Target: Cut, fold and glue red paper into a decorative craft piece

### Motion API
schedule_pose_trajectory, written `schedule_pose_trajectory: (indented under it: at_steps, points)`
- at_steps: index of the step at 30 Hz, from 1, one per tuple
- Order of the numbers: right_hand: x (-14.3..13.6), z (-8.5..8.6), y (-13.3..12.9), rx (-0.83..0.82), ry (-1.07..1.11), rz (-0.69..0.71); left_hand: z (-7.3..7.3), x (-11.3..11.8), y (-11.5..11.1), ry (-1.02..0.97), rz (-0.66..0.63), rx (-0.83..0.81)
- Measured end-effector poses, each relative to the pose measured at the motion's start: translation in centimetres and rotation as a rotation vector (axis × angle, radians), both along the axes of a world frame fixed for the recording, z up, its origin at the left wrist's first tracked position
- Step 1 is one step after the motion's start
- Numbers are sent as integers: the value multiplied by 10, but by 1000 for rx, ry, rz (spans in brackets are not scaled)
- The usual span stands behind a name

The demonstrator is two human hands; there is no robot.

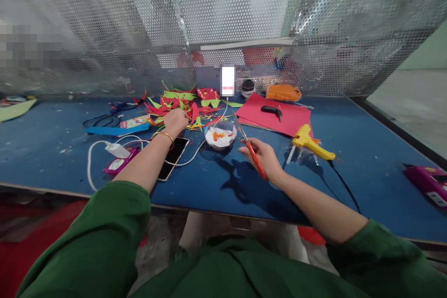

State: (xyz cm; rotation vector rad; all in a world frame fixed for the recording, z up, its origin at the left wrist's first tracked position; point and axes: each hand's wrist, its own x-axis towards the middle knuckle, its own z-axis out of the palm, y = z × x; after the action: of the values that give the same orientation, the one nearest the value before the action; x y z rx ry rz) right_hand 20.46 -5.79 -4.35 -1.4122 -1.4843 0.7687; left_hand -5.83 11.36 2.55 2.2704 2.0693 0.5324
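Observation:
My left hand (pixel 176 122), with a gold bangle on its wrist, reaches into a pile of red and green paper scraps (pixel 164 108). Its fingers are curled down at the pile's near side; what lies between them is hidden. In my right hand (pixel 267 156) are red-handled scissors (pixel 256 160), their blades pointing up and away. Between the hands stands a clear bowl (pixel 220 145) with white lining and small orange and red bits inside. Behind the pile lies a red and green paper piece with light dots (pixel 208 95).
A phone (pixel 173 158) lies under my left forearm, beside a white cable and purple power strip (pixel 120 162). Rightward are red sheets (pixel 254 109), a black-handled tool (pixel 271 110), and a yellow glue gun (pixel 309 142). A lit phone (pixel 228 79) stands before the perforated metal screen (pixel 237 14).

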Motion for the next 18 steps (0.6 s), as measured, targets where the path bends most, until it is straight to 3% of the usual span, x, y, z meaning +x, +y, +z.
schedule_pose_trajectory:
  at_steps: [6,18]
  points:
    - [-1,-2,0,5,-4,-7,-9,-11,21,29,16,-83]
    - [-1,0,0,9,7,12,-8,-14,20,11,42,-136]
